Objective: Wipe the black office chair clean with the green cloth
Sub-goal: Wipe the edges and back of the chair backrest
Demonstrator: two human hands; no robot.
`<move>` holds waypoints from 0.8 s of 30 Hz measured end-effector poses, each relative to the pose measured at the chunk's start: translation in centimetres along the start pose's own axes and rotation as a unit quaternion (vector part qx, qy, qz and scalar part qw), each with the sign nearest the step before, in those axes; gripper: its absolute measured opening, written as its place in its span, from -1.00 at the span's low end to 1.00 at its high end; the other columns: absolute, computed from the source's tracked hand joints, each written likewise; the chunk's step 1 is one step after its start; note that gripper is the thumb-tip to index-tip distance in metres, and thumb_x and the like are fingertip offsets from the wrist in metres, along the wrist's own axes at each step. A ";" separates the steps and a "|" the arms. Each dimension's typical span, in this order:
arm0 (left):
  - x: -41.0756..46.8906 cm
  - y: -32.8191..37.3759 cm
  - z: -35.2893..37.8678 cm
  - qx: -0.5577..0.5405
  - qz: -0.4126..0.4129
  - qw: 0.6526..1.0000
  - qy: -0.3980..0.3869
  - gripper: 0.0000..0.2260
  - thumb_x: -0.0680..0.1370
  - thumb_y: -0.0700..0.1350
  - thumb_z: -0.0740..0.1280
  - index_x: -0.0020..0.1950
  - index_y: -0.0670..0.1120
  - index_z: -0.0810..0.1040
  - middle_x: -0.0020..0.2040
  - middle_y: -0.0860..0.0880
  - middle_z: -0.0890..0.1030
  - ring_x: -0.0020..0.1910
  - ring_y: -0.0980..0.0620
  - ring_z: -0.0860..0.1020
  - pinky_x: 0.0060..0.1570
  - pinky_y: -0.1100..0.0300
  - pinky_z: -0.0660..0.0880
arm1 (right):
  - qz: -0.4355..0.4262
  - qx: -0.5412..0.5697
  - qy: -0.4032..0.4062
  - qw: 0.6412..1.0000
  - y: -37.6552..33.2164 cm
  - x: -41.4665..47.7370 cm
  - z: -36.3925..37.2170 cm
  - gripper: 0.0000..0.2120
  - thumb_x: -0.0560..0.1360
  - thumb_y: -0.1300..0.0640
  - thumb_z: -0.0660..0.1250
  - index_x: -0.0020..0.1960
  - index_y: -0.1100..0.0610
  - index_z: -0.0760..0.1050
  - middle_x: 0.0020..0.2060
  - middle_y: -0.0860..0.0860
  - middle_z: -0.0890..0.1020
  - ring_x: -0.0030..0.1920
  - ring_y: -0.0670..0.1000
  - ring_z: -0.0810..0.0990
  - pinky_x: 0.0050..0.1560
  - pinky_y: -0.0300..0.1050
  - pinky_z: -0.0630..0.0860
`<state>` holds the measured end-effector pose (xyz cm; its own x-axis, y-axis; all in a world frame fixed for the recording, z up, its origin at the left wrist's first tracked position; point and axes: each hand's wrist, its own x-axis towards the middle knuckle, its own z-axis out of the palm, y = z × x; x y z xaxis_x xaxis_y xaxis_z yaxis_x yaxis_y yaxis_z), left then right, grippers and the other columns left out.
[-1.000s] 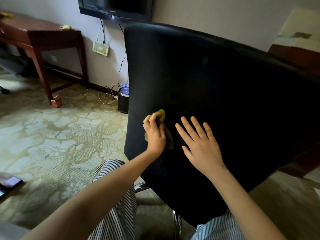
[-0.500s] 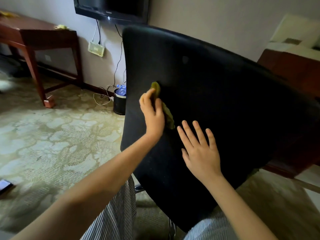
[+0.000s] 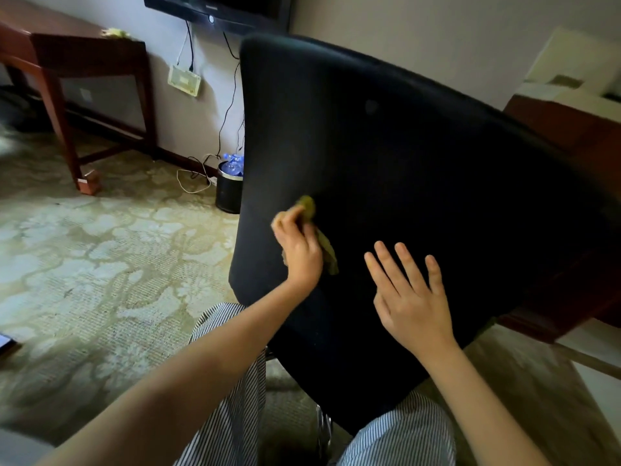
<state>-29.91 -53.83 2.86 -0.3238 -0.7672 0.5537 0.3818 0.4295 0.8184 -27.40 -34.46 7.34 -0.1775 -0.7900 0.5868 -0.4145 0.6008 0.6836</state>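
I see left hand curled round green cloth, pressing it to black office chair backrest, left side. Right hand flat, fingers spread, resting on backrest just beside.

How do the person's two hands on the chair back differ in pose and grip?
The left hand curls round the green cloth; the right hand lies flat, fingers spread, holding nothing. The left hand is nearer the edge of the black chair, the right hand nearer its middle. Both touch its back.
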 end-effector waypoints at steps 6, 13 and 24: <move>3.1 2.9 0.0 -0.038 -0.201 0.977 0.053 -0.71 0.59 -0.25 0.11 0.31 -0.21 0.35 0.26 -0.22 0.34 0.25 -0.14 0.33 0.29 0.09 0.22 | 0.035 0.053 -0.026 0.998 0.1 -0.1 -1.2 -0.50 0.47 0.14 0.10 0.40 0.17 0.35 0.38 0.11 0.41 0.41 0.10 0.22 0.47 0.00 -0.13; -8.1 5.5 1.2 -0.025 0.056 0.996 -0.070 -0.73 0.54 -0.13 0.13 0.24 -0.05 0.31 0.22 -0.13 0.31 0.20 0.15 0.25 0.28 0.41 0.15 | -0.001 -0.016 -0.054 0.998 1.0 -1.8 -1.6 -0.47 0.48 0.10 0.08 0.44 0.16 0.28 0.44 0.06 0.28 0.51 0.08 -0.02 0.49 0.03 -0.20; -4.0 1.0 0.1 0.035 -0.119 0.992 0.001 -0.70 0.55 -0.29 0.15 0.29 -0.21 0.36 0.22 -0.28 0.36 0.19 -0.09 0.32 0.21 0.36 0.12 | -0.026 -0.013 -0.063 0.998 1.4 -2.8 -1.9 -0.50 0.51 0.04 0.14 0.42 0.15 0.34 0.42 0.05 0.31 0.43 0.04 0.21 0.47 -0.04 -0.11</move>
<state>-28.30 -50.30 1.51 -0.3964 -0.8517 0.3429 0.2337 0.2676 0.9348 -25.80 -31.15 7.51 -0.2683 -0.8283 0.4920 -0.4034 0.5603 0.7234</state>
